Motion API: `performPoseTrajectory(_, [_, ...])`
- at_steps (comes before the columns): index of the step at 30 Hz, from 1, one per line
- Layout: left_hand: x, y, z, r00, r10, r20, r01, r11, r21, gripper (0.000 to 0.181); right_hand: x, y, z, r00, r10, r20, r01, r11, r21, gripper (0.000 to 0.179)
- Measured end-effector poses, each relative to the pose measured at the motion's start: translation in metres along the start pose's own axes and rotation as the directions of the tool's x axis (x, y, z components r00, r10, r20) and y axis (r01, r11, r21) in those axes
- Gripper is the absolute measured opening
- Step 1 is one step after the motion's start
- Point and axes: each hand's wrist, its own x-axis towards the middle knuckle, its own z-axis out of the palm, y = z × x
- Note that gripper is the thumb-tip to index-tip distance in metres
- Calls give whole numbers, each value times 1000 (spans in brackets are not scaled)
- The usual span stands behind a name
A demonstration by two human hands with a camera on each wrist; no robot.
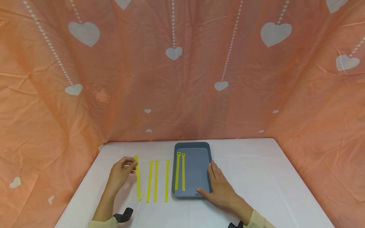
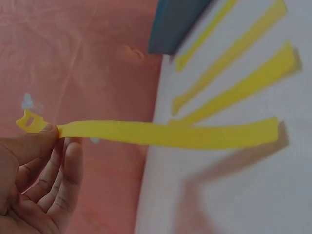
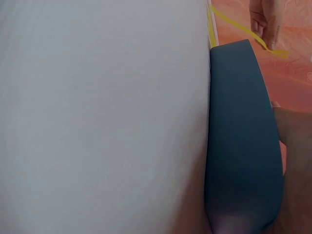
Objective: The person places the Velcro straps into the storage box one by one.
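Note:
My left hand [image 1: 120,172] pinches a yellow cable strap [image 1: 138,182] near its slotted head, between thumb and fingertips. In the left wrist view this strap [image 2: 170,134] reaches out to the right, its shadow falling on the white cloth. Three more yellow straps [image 1: 156,182] lie side by side between that hand and a blue-grey tray [image 1: 199,171]. Inside the tray, toward its left side, two yellow straps [image 1: 183,172] lie lengthwise. My right hand [image 1: 222,191] rests with extended fingers along the tray's right rim, thumb over the near right corner. The tray's outer wall [image 3: 241,131] fills much of the right wrist view.
A white cloth [image 1: 251,177] covers the table. Peach fabric [image 1: 194,95] printed with white hearts stands behind it and on both sides. A black wrist mount [image 1: 124,215] sits at the left forearm, and another black mount [image 1: 236,225] at the right.

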Motion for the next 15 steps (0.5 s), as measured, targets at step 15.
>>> performPoseTrajectory(15, [1,50,23,997,75,5,-73,984,-165,24,-3,0,-1,1000,-10,-12,10,1000,25,118])
